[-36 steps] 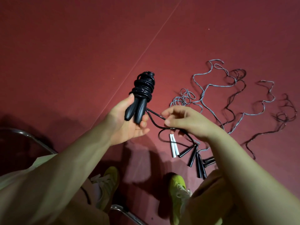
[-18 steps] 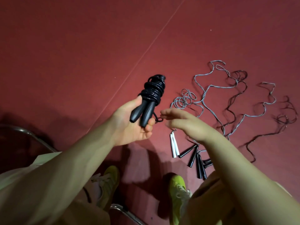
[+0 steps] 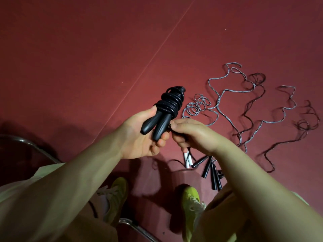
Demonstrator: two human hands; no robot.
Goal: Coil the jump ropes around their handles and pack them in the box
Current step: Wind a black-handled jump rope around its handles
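Nearest the camera, two yellow-green sneakers point(image 3: 191, 203) stand on the red floor point(image 3: 87, 58), with a chrome chair frame point(image 3: 136, 227) low between them. Just above, the left hand point(image 3: 139, 142) curls its fingers and thumb round the two handles of the black jump rope point(image 3: 164, 112), whose cord is wound thick around the handles' upper ends. The right hand point(image 3: 195, 135) has closed in against the handles and now pinches the rope's loose tail point(image 3: 169, 126) right beside them; a second ago that tail hung in a long slack loop between the hands, and half a second ago only a short loop was left. So the slack is taken up, and I judge the coil to be all but finished, with only the end left to tuck before this rope can go in the box. No box is in view.

Below the right hand, on the floor, lie a pair of white handles point(image 3: 187, 158) and several black handles point(image 3: 210, 172), touching or close together. Farther off, toward the right edge of the floor, the uncoiled grey ropes point(image 3: 225, 91) and dark ropes point(image 3: 305, 123) sprawl in loose tangles, not yet wound.

No brand, label or writing can be read on anything.
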